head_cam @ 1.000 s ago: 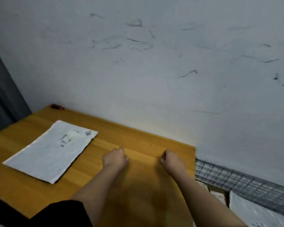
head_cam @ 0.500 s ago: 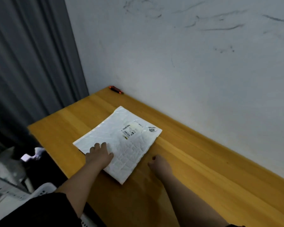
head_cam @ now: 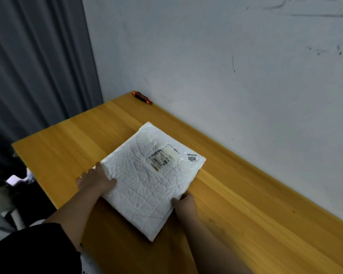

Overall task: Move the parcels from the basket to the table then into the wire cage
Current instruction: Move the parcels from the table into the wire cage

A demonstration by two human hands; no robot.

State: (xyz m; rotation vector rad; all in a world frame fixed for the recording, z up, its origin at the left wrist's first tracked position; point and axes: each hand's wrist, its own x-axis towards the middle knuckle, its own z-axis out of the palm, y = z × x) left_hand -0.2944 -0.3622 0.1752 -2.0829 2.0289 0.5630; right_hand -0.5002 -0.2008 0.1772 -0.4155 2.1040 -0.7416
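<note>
White parcel flat on wooden table, left hand grip clasping its left edge, right hand grip pinching its near-right edge

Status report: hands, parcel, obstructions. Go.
Left hand and right hand grip opposite edges of white padded mailer parcel. Parcel on wooden table. Nothing blocking.

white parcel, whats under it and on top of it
The white parcel lies on the wooden table. The left hand and right hand grip its edges, thumbs on top. Anything beneath it is hidden.
</note>
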